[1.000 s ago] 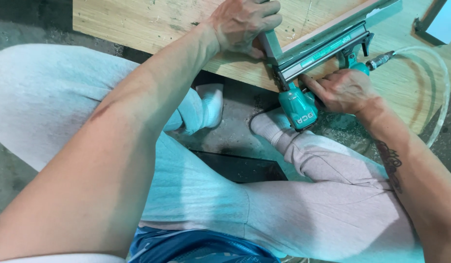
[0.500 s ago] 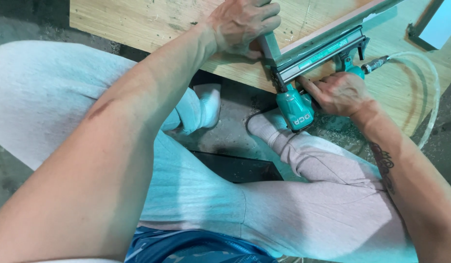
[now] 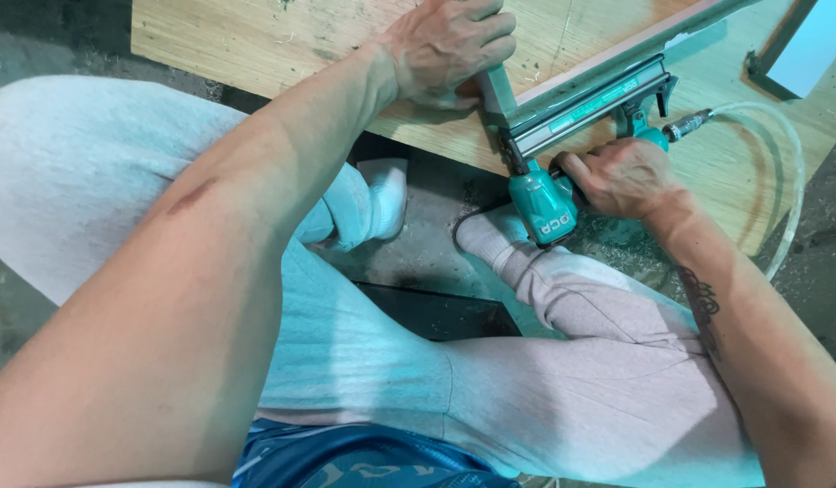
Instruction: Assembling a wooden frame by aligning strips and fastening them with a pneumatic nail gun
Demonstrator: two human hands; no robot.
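Both hands busy: right hand (image 3: 624,176) wrapped around teal nail gun (image 3: 572,136); left hand (image 3: 450,45) curled, apparently gripping grey frame corner (image 3: 496,90) on grainy wooden board (image 3: 255,41).

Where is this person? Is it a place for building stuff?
Probably a woodworking shop. The right hand grips a green nail gun fed by a clear air hose, and the left hand presses a strip onto a wooden board.

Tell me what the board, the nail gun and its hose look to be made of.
Board: wood, probably plywood or veneer, pale with visible grain and a matt, unvarnished look.
Nail gun: teal body looks like painted metal or hard plastic, which one is unclear; its long magazine appears to be dark metal.
Hose: clear, flexible plastic tubing, curving in a loop, with a metal coupling at the tool.
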